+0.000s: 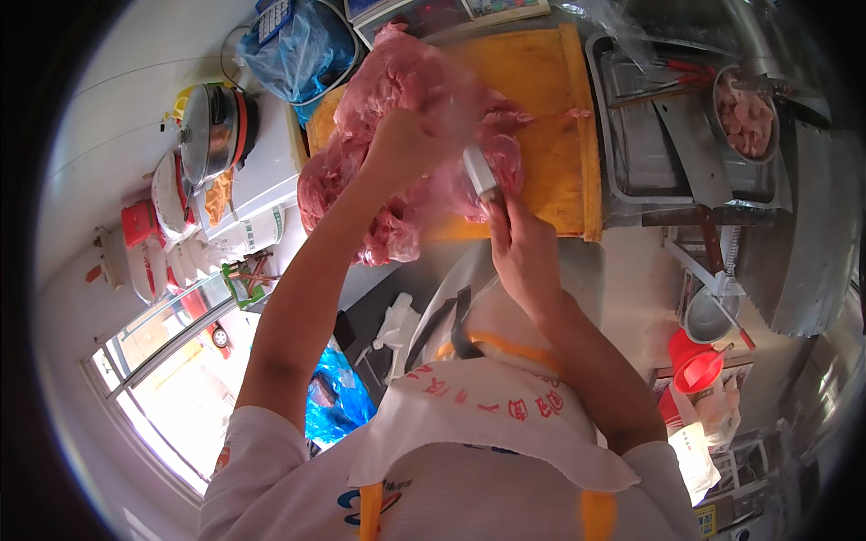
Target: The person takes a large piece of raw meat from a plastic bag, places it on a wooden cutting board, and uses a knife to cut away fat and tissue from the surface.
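Observation:
Large lumps of raw pink meat lie on a wooden cutting board. My left hand is curled on the meat at the middle, gripping it, its fingertips blurred and partly hidden. My right hand is closed round the handle of a knife with a broad, pale-looking blade, which angles up and left over the meat on the board's right half. The meat between my hands is smeared by motion.
At right are a metal tray with a cleaver and tools, and a bowl of meat pieces. At left stand a lidded pot and a blue-bagged container. Red plastic vessels sit lower right.

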Motion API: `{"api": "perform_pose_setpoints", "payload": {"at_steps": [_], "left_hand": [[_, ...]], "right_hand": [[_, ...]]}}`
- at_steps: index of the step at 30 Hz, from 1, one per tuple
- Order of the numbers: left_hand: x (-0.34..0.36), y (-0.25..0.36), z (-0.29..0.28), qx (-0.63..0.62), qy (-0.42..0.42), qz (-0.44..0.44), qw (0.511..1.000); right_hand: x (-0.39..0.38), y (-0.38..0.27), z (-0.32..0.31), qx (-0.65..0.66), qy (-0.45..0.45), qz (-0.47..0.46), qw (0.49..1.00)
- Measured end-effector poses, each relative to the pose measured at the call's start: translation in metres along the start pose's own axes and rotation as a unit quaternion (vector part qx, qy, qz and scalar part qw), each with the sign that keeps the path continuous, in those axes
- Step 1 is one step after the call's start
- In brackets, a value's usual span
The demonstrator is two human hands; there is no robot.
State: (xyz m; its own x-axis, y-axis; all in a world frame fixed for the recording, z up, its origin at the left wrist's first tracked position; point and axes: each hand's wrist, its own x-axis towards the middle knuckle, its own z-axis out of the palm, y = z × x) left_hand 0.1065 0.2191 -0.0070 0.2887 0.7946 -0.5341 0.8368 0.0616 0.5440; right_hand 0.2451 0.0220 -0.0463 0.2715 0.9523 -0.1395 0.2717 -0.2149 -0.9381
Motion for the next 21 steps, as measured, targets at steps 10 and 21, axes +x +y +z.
{"api": "perform_pose_setpoints", "payload": {"at_steps": [10, 21], "left_hand": [[-0.028, -0.007, -0.004, -0.177, -0.019, -0.06, 0.982], [-0.04, -0.053, 0.014, -0.341, 0.078, -0.08, 0.934]], "right_hand": [[0.0, 0.0, 0.0, 0.017, -0.023, -0.003, 1.0], [-0.026, 0.011, -0.027, 0.04, -0.074, 0.064, 0.994]]}}
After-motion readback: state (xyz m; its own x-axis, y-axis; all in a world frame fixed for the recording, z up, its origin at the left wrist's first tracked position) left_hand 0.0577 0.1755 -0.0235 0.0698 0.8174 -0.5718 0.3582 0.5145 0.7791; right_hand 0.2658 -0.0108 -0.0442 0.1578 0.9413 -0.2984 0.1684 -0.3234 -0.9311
